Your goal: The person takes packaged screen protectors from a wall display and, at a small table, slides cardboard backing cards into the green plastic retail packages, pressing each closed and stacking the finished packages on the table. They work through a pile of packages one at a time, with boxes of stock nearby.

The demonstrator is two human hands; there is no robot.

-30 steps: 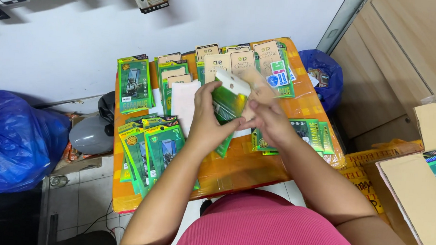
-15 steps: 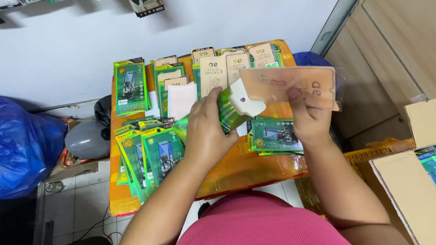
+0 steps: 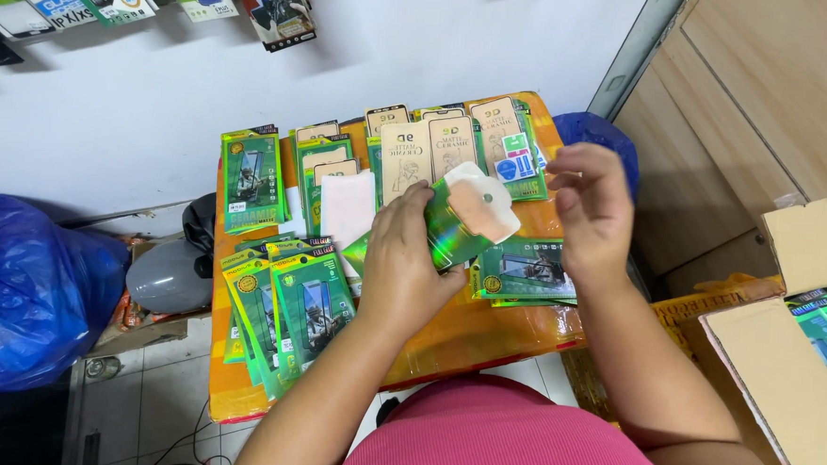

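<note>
Holding one green packet (image 3: 456, 227), left hand (image 3: 403, 260).

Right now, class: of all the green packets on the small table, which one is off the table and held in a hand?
The shiny green packet gripped in the left hand, its white flap open; the other green packets lie flat on the orange table.

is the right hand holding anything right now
No, the right hand is raised with empty fingers, while the left hand grips the green packet.

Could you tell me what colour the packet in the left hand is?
Shiny green, with a white flap open at its top; the head view shows the packet in the left hand.
</note>
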